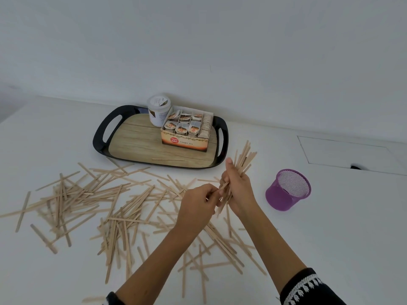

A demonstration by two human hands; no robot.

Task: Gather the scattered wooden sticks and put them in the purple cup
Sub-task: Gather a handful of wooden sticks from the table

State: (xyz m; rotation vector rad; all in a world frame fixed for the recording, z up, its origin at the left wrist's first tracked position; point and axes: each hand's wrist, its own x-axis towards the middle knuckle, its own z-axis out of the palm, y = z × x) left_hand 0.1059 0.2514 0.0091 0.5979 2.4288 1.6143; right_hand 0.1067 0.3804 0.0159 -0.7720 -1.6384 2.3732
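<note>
Right hand (pixel 236 190) grips a bundle of sticks (pixel 242 159) | left hand (pixel 198 203) pinches its lower end | scattered sticks (pixel 105 199) left of and beneath both hands | purple cup (pixel 288 190) upright, empty, just right of right hand | tray (pixel 114 119) beyond

Bare table (pixel 343 234) is left open around the purple cup (pixel 288 189), whose mouth is unobstructed and tilted toward the camera, so it can be approached from the right and from the front. The left and middle are covered by scattered wooden sticks (pixel 92 201) (many crossed and stacked). Behind them, the way is closed by a tray (pixel 100 137) carrying a tea box (pixel 187 134) and a jar (pixel 159 110).
</note>
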